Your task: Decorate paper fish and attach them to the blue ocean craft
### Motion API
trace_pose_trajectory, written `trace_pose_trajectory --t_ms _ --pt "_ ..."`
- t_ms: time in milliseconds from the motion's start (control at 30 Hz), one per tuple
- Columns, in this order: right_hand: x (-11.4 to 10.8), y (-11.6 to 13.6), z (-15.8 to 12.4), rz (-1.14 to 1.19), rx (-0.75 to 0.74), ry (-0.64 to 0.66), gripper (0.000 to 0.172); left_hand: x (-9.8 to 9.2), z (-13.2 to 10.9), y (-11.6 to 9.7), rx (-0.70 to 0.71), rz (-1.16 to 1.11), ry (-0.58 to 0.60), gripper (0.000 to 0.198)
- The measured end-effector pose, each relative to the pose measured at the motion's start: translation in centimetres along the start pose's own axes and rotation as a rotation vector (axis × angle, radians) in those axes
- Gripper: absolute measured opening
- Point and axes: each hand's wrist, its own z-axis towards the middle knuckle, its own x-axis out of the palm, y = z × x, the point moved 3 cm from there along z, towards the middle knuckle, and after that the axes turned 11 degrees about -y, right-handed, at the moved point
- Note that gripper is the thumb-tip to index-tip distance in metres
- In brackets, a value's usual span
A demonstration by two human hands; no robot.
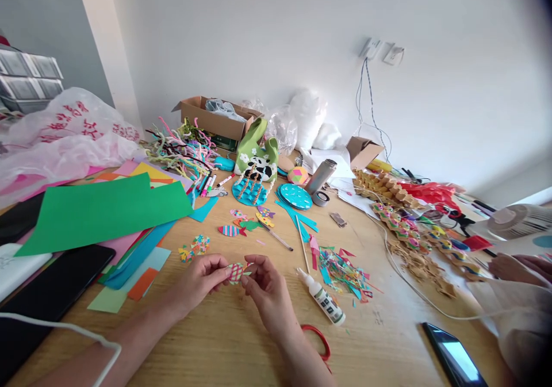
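Note:
My left hand (199, 280) and my right hand (265, 286) meet over the wooden table (241, 341), both pinched on a small woven paper fish (236, 272) in pink and green. The fingers of each hand are closed on its ends. A white glue bottle (321, 298) lies just to the right of my right hand. Red-handled scissors (319, 341) lie under my right forearm. Several finished paper fish (241, 223) lie farther back on the table, beside two thin wooden sticks (302, 243).
Green, blue and pink paper sheets (103, 211) cover the left. Paper scraps (345, 272) lie right of the glue. A phone (455, 358) sits at the near right. Another person's hand (517, 266) works at the right edge. Cardboard boxes (215, 119) and pipe cleaners (181, 148) stand behind.

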Motion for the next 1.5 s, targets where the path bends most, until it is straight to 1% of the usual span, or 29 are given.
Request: trace_pose_trajectory --t_ms 133,400,633,800,900,1100,1200,1300,1400,1500 --pt "-0.04 -0.13 -0.11 0.029 0.021 -0.003 0.04 0.12 -0.01 -0.05 -0.04 0.017 0.04 0.033" --pt "0.17 -0.02 -0.37 0.08 0.016 0.0 0.04 0.19 -0.14 -0.23 -0.022 0.045 0.05 0.033" --pt "-0.04 0.03 -0.3 0.092 0.036 0.005 0.04 0.28 -0.4 0.33 -0.158 -0.08 0.046 0.03" --pt "-0.25 -0.05 -0.16 0.078 0.051 -0.005 0.038 -0.01 -0.16 0.4 -0.11 0.0 0.018 0.033" --pt "-0.32 -0.2 -0.07 0.062 0.05 -0.009 0.038 0.04 -0.11 0.35 -0.083 0.042 0.021 0.033" --pt "-0.3 -0.51 -0.03 0.033 0.044 -0.02 0.036 0.18 -0.31 0.15 -0.097 0.073 0.038 0.038" --pt "-0.3 -0.47 -0.08 0.019 0.036 -0.025 0.036 0.27 -0.35 -0.22 -0.054 0.111 0.062 0.037" --pt "-0.29 -0.39 -0.14 0.043 0.033 -0.013 0.036 0.28 -0.23 -0.35 -0.017 0.127 0.039 0.036" --pt "-0.31 -0.39 -0.14 0.055 0.031 -0.011 0.038 0.28 -0.13 -0.12 -0.021 0.119 0.019 0.037" --pt "-0.32 -0.38 -0.09 0.058 0.026 -0.029 0.039 0.36 -0.18 0.27 -0.088 0.059 0.026 0.038"
